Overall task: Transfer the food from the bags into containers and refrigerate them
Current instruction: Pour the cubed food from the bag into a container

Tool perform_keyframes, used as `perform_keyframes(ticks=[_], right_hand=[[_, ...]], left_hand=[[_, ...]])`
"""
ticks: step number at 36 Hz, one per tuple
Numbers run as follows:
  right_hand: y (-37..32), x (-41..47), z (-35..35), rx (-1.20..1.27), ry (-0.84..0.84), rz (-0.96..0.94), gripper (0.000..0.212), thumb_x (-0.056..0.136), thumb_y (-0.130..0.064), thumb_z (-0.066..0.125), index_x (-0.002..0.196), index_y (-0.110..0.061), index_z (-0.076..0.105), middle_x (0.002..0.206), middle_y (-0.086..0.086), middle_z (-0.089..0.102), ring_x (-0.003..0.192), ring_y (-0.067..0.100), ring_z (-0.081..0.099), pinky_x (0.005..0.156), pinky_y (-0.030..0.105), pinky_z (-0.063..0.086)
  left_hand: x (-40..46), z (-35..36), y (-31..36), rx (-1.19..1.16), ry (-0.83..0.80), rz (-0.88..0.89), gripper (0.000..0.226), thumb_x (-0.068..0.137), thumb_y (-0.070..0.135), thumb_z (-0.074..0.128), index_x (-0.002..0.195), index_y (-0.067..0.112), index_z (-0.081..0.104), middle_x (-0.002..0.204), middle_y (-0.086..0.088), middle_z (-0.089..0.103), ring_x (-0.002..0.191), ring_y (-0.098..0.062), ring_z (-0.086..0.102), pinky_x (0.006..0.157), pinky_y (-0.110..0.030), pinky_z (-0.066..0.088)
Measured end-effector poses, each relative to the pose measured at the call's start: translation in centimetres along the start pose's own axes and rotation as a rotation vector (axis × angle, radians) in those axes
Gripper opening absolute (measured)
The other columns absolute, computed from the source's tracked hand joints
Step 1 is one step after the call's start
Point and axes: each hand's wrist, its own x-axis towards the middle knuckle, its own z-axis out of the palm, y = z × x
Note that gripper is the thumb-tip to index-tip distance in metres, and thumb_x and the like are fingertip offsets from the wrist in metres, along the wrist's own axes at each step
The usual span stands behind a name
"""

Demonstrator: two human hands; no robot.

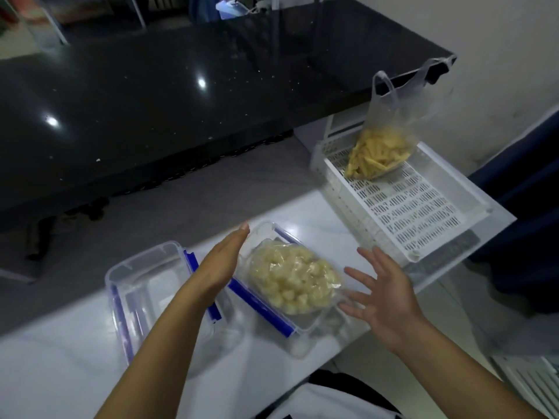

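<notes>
Container (273, 300) with pale food lumps (292, 278) sat on the white bench (60, 373), long axis running far-left to near-right. Left hand (222, 261), fingers straight and together, flanked its left side; right hand (379, 294), fingers spread, its right. Neither held anything. Both about equally near.

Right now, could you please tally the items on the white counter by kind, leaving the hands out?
Clear containers with blue clips: 2, the filled one and the empty one
Food bags: 2, the pale round pieces and the yellow sticks
White slotted tray: 1
Total: 5
</notes>
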Motion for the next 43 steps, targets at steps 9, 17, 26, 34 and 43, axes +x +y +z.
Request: perform_keyframes(ticks=[9,17,26,34,43], right_hand=[[-4.0,3.6,2.2,-0.249,-0.178,-0.109,0.046,0.095,-0.062,0.042,0.132,-0.039,0.058,0.140,0.003,0.055,0.122,0.031,0.053,0.107,0.058,0.039],[-4.9,4.7,3.4,-0.469,-0.408,-0.113,0.063,0.079,-0.073,0.046,0.132,-0.043,0.059,0.143,-0.001,0.054,0.123,0.028,0.056,0.098,0.049,0.047],[-2.4,5.1,5.4,-0.501,-0.554,-0.092,0.052,0.080,-0.065,0.051,0.124,-0.041,0.067,0.137,-0.003,0.060,0.123,0.025,0.059,0.109,0.053,0.043],[-1.4,5.4,7.6,-0.494,-0.659,-0.061,0.057,0.076,-0.060,0.056,0.127,-0.037,0.065,0.138,-0.001,0.060,0.125,0.024,0.058,0.110,0.051,0.042],[-0.6,7.6,6.5,-0.731,-0.567,-0.265,0.021,0.088,-0.021,0.074,0.108,-0.028,0.071,0.114,-0.006,0.070,0.109,0.018,0.065,0.091,0.042,0.056]], left_hand=[[-6.7,3.6,-2.7,-0.167,0.047,-0.076,0.080,0.078,0.091,0.033,0.148,0.053,0.028,0.157,0.017,0.032,0.131,-0.007,0.035,0.105,-0.038,0.031],[-10.7,5.8,-4.4,-0.331,0.190,-0.148,0.081,0.075,0.087,0.039,0.148,0.056,0.024,0.163,0.013,0.025,0.146,-0.020,0.030,0.118,-0.053,0.030],[-13.3,4.9,-6.2,-0.516,0.391,-0.200,0.070,0.068,0.088,0.051,0.131,0.060,0.042,0.157,0.012,0.036,0.142,-0.021,0.037,0.116,-0.055,0.034],[-14.4,3.0,-6.5,-0.593,0.489,-0.142,0.079,0.063,0.084,0.059,0.133,0.050,0.050,0.142,0.010,0.056,0.130,-0.017,0.054,0.112,-0.048,0.043],[-15.4,3.8,-6.3,-0.262,0.606,-0.161,0.060,0.067,0.081,0.066,0.120,0.063,0.046,0.131,0.031,0.048,0.117,-0.001,0.052,0.084,-0.024,0.048]])
